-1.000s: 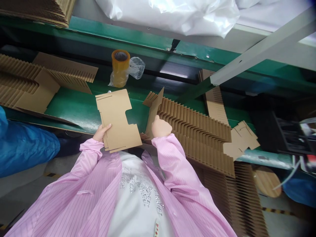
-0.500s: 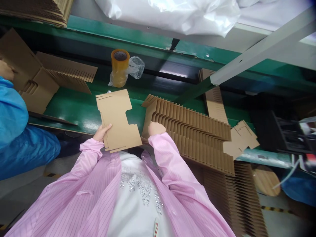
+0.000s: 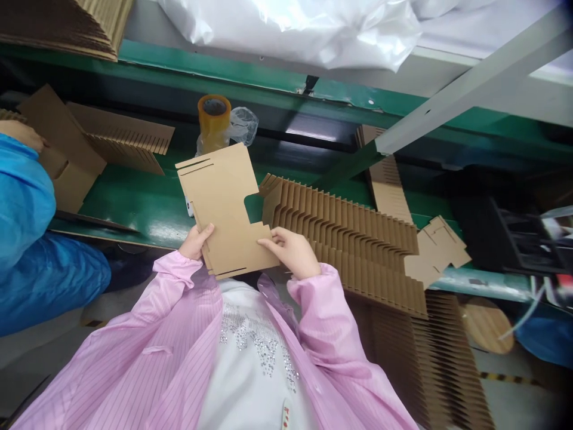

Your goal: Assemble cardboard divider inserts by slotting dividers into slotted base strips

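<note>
My left hand (image 3: 197,242) grips the lower left edge of a small stack of flat die-cut cardboard pieces (image 3: 224,209), thumb on top. My right hand (image 3: 290,249) pinches the stack's lower right corner, fingers on its face. The stack is lifted slightly over the green table edge in front of my pink-sleeved arms. Just to the right of it lies a long fanned row of the same cardboard pieces (image 3: 344,233).
A roll of yellowish tape (image 3: 213,122) in clear wrap stands behind the stack on the green table (image 3: 134,203). Another person's blue sleeve (image 3: 27,197) and hand work on cardboard at the left. More cardboard lies at right (image 3: 436,251) and below the table.
My right hand let go of the fanned row and moved left onto the stack's lower right corner. The stack rose and shifted slightly right. The blue-sleeved arm came in from the left.
</note>
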`<state>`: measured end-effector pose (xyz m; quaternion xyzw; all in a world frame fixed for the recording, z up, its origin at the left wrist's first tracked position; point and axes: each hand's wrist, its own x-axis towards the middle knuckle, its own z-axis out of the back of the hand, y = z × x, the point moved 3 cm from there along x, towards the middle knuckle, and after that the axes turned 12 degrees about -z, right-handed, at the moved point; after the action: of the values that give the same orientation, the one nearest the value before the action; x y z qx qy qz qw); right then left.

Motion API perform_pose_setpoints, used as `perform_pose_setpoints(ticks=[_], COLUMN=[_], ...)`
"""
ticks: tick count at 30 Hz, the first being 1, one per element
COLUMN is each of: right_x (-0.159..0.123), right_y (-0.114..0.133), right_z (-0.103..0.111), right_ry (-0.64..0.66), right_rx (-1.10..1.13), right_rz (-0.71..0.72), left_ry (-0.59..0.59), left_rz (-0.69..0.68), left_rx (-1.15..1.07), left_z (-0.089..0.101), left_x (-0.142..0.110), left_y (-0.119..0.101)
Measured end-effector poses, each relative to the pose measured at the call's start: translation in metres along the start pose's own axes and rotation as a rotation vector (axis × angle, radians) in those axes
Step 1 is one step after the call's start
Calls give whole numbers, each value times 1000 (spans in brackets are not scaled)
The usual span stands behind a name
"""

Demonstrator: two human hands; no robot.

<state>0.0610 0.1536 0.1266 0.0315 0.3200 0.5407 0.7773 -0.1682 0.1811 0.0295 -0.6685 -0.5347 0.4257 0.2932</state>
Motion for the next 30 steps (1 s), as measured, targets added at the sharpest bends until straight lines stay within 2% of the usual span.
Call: perform_pose_setpoints(ticks=[2,5,8,10,14,17,22,30], right_x=[0,-6,-19,-28,-41,-46,-46,-38], right_y=[-14,-34,-48,-50,-33,-11,12,15], right_z=[12,35,58,66,63,52,33,21], right_ry=[-77,-227,-448,-548,-534,-478,-456,-496], right_rx=[151,247,243,189,-61,-304,-505,-541], right_rz=[-12,-62,-171,-246,-399,-474,-393,-389], left_ry=[34,33,-49,-114,-155,-136,-87,-101], left_rz=[4,8,7,2,69,160,259,243], left_rx=[17,38,61,64,23,-39,-83,-96], left_z=[-3,-2,11,23,42,46,38,35], left_x=[3,7,11,13,12,8,3,5], left_y=[1,3,2,-1,-1,7,24,30])
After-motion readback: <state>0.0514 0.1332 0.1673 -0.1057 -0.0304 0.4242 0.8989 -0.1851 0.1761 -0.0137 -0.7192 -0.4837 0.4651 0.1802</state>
